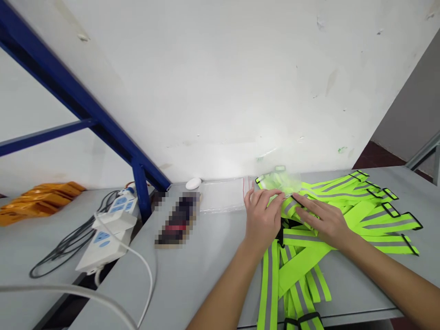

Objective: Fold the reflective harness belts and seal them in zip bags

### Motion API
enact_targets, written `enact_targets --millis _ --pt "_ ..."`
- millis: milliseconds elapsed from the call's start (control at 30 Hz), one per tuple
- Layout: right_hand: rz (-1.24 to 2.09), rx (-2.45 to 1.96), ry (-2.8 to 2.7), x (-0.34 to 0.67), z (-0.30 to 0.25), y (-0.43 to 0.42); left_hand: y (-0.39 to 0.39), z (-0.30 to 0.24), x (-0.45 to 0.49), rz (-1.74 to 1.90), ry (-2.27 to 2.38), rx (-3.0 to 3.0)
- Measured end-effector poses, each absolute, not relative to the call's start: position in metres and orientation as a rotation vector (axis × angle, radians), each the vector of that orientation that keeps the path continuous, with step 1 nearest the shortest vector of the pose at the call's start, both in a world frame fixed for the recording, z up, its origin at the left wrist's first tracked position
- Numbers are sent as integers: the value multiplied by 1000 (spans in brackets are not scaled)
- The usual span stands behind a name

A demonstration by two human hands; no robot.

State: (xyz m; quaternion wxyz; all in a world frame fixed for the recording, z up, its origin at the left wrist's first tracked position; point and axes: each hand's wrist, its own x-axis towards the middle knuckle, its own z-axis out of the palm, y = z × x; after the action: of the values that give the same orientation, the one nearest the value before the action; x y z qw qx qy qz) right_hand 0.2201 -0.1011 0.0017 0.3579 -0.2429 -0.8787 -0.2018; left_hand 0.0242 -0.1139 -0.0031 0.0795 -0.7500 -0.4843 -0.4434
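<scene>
A heap of neon-green reflective straps point(357, 215) with grey stripes and black buckles lies on the grey table point(192, 279). A clear plastic bag point(287, 182) with green strap inside rests at the heap's far edge by the wall. My left hand point(263, 215) has its fingers curled, pinching the bag's edge. My right hand point(325, 220) lies flat on the straps with its fingers stretched toward the bag. More clear bags with red zip lines point(227, 195) lie flat to the left of my left hand.
A blurred dark object point(177, 220) lies left of the bags, with a small white round thing point(193, 183) by the wall. White power strips point(110, 231) and cables sit at the left, near a blue steel frame point(140, 190). Orange material point(34, 199) lies far left.
</scene>
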Motion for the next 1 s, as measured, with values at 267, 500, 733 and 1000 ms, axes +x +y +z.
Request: enact_targets --millis 267,500,733,1000 --pt "-435 -678 -2168 231 -6 -90 -124 -2 45 -1297 -1391 -2293" --pt "30 -852 -1980 228 -3 -92 -124 -5 42 -1594 -1430 -2344" --pt "495 -1162 -1665 228 15 -96 -118 -2 44 -2312 -1963 -2493" --pt "711 -1085 -1859 228 14 -97 -113 5 34 -2162 -2045 -2666"
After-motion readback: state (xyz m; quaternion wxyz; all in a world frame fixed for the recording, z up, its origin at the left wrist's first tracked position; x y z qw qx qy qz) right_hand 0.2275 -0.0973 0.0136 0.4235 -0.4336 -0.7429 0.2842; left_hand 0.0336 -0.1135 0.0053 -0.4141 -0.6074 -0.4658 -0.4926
